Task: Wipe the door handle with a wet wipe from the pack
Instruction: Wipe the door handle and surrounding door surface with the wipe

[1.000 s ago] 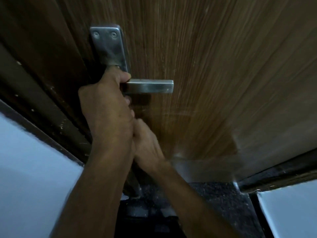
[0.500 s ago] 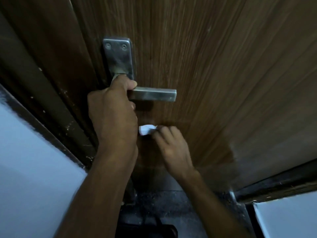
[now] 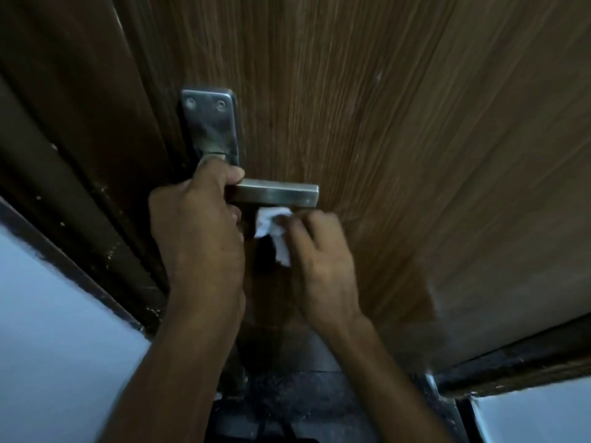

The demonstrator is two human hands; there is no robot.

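Observation:
A square-section metal door handle [image 3: 278, 195] juts right from its tall metal backplate [image 3: 211, 126] on a brown wooden door [image 3: 399, 139]. My left hand [image 3: 195, 231] is wrapped around the handle's inner end near the plate. My right hand [image 3: 319, 260] pinches a crumpled white wet wipe [image 3: 271, 228] right beneath the lever's free half, its top touching the underside. The wipe pack is not in sight.
The dark door frame [image 3: 96, 219] runs down the left, with a pale wall [image 3: 48, 346] beyond it. Another pale wall [image 3: 537, 414] shows at the lower right. Dark speckled floor [image 3: 303, 404] lies below my arms.
My right hand rose from behind my left wrist, carrying the wipe up to the lever's underside. My left hand kept its grip on the handle. The camera tilted, shifting the handle lower in view.

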